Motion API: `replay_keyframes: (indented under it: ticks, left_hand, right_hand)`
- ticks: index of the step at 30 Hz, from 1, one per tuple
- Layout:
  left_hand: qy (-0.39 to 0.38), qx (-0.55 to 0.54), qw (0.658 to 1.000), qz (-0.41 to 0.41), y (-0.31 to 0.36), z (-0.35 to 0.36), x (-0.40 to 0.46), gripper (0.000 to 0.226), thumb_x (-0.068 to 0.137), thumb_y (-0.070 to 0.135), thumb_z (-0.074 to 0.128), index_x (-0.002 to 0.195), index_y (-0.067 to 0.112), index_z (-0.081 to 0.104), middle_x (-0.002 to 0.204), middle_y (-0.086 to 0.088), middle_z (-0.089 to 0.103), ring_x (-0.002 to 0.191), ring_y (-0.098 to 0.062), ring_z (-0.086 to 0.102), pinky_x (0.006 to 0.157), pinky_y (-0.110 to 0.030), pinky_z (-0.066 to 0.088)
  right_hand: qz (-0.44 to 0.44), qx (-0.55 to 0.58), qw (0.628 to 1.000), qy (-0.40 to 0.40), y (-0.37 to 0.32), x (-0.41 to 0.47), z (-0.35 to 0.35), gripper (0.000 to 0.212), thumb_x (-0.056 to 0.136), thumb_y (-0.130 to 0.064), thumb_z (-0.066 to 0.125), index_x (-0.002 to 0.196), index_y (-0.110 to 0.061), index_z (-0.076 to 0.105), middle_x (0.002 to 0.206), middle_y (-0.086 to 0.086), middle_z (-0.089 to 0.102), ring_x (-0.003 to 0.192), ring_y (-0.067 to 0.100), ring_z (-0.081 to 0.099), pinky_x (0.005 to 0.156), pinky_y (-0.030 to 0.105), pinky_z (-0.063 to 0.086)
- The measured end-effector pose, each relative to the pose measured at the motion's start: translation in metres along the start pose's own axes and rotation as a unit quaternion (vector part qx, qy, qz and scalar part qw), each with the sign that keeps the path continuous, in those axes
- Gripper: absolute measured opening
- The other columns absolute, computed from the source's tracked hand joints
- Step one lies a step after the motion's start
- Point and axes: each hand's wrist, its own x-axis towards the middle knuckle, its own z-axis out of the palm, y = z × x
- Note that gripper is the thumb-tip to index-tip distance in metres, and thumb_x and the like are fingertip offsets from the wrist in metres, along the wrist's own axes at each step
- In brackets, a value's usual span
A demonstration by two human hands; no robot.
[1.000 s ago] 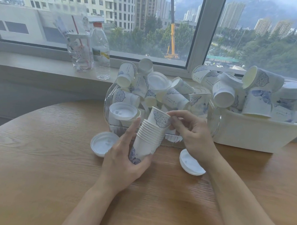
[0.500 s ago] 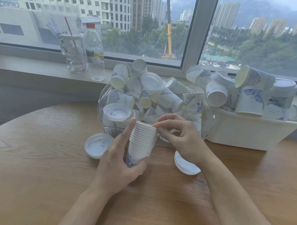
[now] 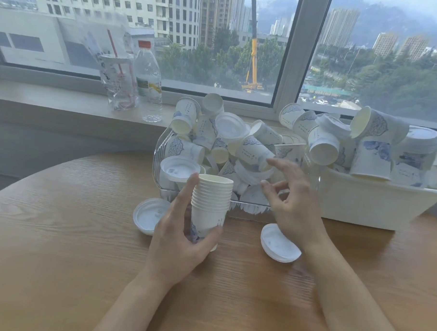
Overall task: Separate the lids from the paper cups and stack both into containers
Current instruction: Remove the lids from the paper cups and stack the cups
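My left hand (image 3: 178, 236) grips a nested stack of white paper cups (image 3: 210, 202) with blue print, held upright just above the wooden table. My right hand (image 3: 289, 201) hovers to the right of the stack with loosely spread fingers, holding nothing. Behind them a clear container (image 3: 163, 148) is heaped with loose cups and white lids. A white bin (image 3: 361, 204) at the right is also piled with cups, some with lids on. One pile of white lids (image 3: 149, 215) lies left of the stack, another lid pile (image 3: 279, 244) lies to its right.
A water bottle (image 3: 148, 84) and a clear plastic cup with a red straw (image 3: 118, 83) stand on the windowsill at the back left. The round wooden table (image 3: 58, 246) stretches bare to the left and toward me.
A second ago my right hand pushed a cup down into the stack. It has since let go and lifted away to the right. The left hand keeps its hold.
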Motion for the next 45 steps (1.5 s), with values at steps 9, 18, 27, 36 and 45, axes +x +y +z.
replay_keyframes:
  ticks: [9, 18, 27, 36, 45]
  left_hand:
    - [0.070, -0.039, 0.996, -0.034, 0.016, -0.024, -0.007, 0.102, 0.083, 0.026, 0.089, 0.159, 0.053, 0.026, 0.116, 0.027, 0.064, 0.101, -0.014, 0.068, 0.079, -0.044, 0.063]
    - [0.083, 0.053, 0.994, -0.054, 0.002, -0.084, -0.006, 0.097, 0.081, 0.055, 0.074, 0.154, 0.069, 0.012, 0.115, 0.047, 0.055, 0.096, 0.000, 0.060, 0.069, -0.018, 0.048]
    - [0.150, 0.063, 0.980, -0.117, -0.046, -0.125, 0.020, 0.096, 0.090, 0.030, 0.080, 0.155, 0.063, 0.019, 0.113, 0.030, 0.061, 0.093, 0.008, 0.064, 0.077, -0.018, 0.046]
    - [0.137, 0.088, 0.975, -0.153, -0.089, -0.124, 0.049, 0.100, 0.090, 0.021, 0.081, 0.163, 0.048, 0.017, 0.141, 0.001, 0.061, 0.111, -0.014, 0.066, 0.087, -0.018, 0.047]
    - [0.206, 0.151, 0.964, -0.069, -0.045, -0.134, 0.085, 0.110, 0.081, 0.040, 0.084, 0.166, 0.030, 0.014, 0.151, -0.002, 0.046, 0.136, -0.019, 0.048, 0.113, -0.045, 0.043]
  right_hand:
    - [0.019, 0.204, 0.968, -0.145, -0.059, -0.046, 0.060, 0.052, 0.105, -0.021, 0.062, 0.150, -0.043, 0.047, 0.135, -0.024, 0.063, 0.115, 0.003, 0.068, 0.091, 0.017, 0.054]
    - [-0.006, 0.177, 0.968, -0.178, -0.083, -0.038, 0.087, 0.052, 0.104, -0.020, 0.063, 0.150, -0.040, 0.050, 0.135, -0.020, 0.065, 0.118, 0.000, 0.067, 0.098, 0.024, 0.055]
    - [-0.002, 0.142, 0.978, -0.154, -0.078, -0.007, 0.097, 0.046, 0.102, -0.021, 0.067, 0.143, -0.039, 0.056, 0.130, -0.018, 0.063, 0.111, 0.000, 0.066, 0.089, 0.019, 0.055]
    - [-0.020, 0.096, 0.991, -0.090, -0.064, 0.043, 0.095, 0.044, 0.099, -0.028, 0.071, 0.141, -0.035, 0.060, 0.116, -0.017, 0.068, 0.092, 0.008, 0.064, 0.079, 0.021, 0.055]
    - [-0.057, 0.050, 0.997, -0.028, -0.057, 0.106, 0.080, 0.039, 0.096, -0.028, 0.073, 0.133, -0.033, 0.064, 0.114, -0.015, 0.065, 0.100, 0.003, 0.059, 0.082, 0.017, 0.044]
